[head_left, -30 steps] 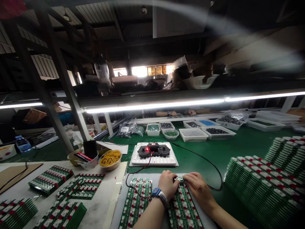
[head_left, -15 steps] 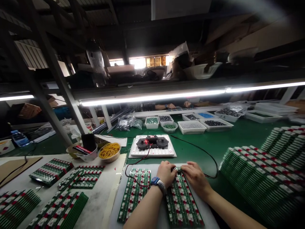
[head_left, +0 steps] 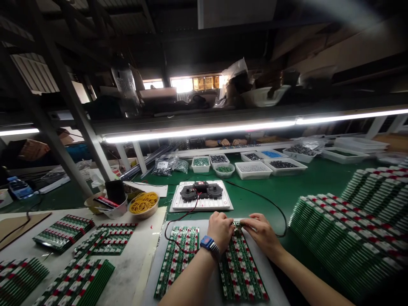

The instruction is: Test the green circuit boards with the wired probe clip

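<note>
One left hand (head_left: pixel 220 231), one right hand (head_left: pixel 261 236), two co-worker hands (head_left: pixel 226 142) and one rubber-band bowl (head_left: pixel 143 205) show.

Fig.: our left hand (head_left: pixel 220 231) and right hand (head_left: pixel 260 233) palm-down, fingers curled inward, close together; left forearm (head_left: pixel 188 278), right forearm (head_left: pixel 306 276) converging from below.

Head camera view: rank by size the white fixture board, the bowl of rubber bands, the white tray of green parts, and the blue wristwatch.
White rectangular fixture board
Round bowl of yellow rubber bands
White plastic tray of green parts, farther away, so its order against the bowl is unsure
Blue wristwatch
</note>
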